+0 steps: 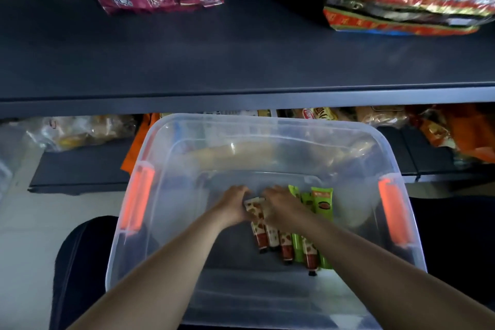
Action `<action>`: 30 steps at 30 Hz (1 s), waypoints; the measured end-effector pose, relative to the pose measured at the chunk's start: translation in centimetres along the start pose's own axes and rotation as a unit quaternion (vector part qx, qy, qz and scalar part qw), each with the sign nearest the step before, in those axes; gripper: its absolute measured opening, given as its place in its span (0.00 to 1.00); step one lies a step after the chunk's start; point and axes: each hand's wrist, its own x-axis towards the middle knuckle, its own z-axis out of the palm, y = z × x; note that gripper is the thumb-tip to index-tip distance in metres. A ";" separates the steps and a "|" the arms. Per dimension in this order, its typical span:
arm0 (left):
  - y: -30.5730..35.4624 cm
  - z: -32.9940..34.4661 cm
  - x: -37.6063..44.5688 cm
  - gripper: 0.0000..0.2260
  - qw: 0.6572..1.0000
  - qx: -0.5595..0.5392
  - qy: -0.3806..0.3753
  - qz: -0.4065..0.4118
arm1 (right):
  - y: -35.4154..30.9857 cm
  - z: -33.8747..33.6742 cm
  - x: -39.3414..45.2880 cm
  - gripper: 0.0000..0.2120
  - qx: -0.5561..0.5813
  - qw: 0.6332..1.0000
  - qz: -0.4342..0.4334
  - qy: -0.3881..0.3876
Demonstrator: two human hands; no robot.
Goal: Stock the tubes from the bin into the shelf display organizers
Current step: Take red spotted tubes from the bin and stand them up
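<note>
- Both hands were down in the clear bin [267,126].
- The left hand [232,205] and right hand [281,205] curled round the tops of the tubes [288,245].
- Tubes lay bunched on the bin floor, below the dark shelf [241,61].

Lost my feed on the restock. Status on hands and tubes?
Both hands in the bin: left hand and right hand gripping the tubes. None on the shelf yet. Nothing in the way.
</note>
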 end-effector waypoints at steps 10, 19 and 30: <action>-2.0 1.3 2.1 0.17 0.999 0.006 -0.025 -0.026 | 0.9 0.0 2.3 0.20 0.074 0.995 0.048 -0.040; -3.2 0.4 1.7 0.21 0.989 -0.132 0.002 -0.063 | 2.2 -0.2 1.1 0.06 0.182 0.979 0.067 -0.061; -1.3 -2.2 0.0 0.11 0.988 -0.148 -0.004 -0.049 | 2.5 -1.5 -1.5 0.14 0.014 0.992 -0.036 -0.122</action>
